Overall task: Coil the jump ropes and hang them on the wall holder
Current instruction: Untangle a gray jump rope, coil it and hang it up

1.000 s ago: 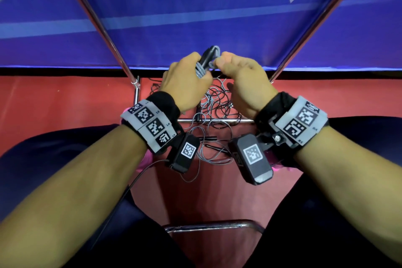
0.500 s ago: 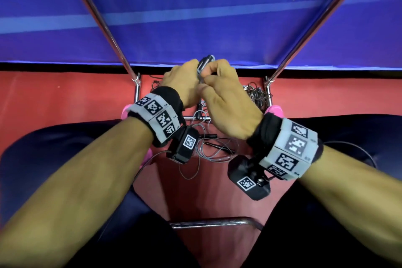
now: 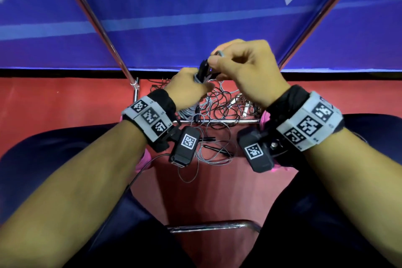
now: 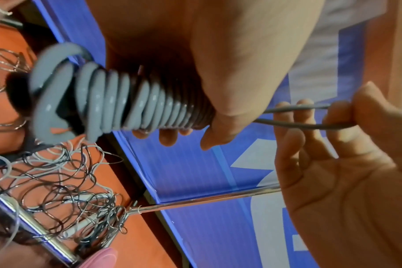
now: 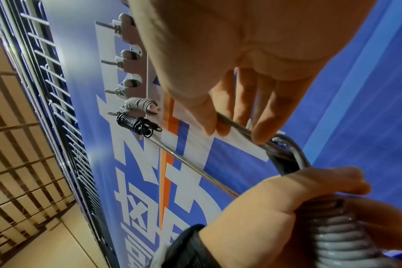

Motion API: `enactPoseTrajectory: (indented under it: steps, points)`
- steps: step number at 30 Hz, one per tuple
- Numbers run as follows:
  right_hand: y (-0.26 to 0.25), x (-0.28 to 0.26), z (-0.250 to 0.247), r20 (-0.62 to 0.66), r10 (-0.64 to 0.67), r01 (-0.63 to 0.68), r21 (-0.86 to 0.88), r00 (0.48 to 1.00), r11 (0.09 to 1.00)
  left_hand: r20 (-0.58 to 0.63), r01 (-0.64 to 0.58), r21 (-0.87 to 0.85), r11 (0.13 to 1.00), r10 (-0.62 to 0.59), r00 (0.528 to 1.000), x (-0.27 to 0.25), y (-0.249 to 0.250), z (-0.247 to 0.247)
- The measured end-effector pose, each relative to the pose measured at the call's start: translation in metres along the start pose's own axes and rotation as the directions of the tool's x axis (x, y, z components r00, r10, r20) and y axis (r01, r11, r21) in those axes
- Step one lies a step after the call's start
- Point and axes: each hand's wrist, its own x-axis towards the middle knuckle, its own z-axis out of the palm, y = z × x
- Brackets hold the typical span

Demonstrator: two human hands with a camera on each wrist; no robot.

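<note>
At centre frame, our left hand (image 3: 187, 89) clenches the grey jump rope (image 4: 135, 103), wound in tight turns round its black handles; our right hand (image 3: 250, 72) pinches its loose loop just above; we judge the last turn should be thumbed down while that loop is tucked, lest the coil spring open; two coiled ropes (image 5: 138, 116) hang on the wall holder (image 5: 135, 50), upper left; the blue banner's (image 3: 217, 35) white characters are cropped, unreadable.
</note>
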Motion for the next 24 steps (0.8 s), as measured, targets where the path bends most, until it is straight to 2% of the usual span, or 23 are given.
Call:
enactPoseTrajectory:
  steps: [7,11,18,24]
  points:
    - [0.0,0.004,-0.001,-0.07,0.127,-0.109,0.214,0.989,0.971,0.042,0.046,-0.206,0.977,-0.038,0.998,0.0,0.008,-0.006]
    - [0.001,0.01,0.0,-0.047,0.172,-0.153,0.276,0.984,0.949,0.032,-0.025,-0.302,0.953,0.036,0.999,-0.005,0.014,-0.01]
    - [-0.002,0.018,0.008,-0.015,0.129,-0.125,0.161,0.992,0.979,-0.091,-0.18,-0.377,0.909,0.157,0.983,-0.011,0.024,-0.022]
    - [-0.006,0.022,0.015,-0.009,-0.018,0.018,-0.003,1.0,1.0,-0.222,-0.268,-0.318,0.909,0.203,0.954,-0.02,0.027,-0.034]
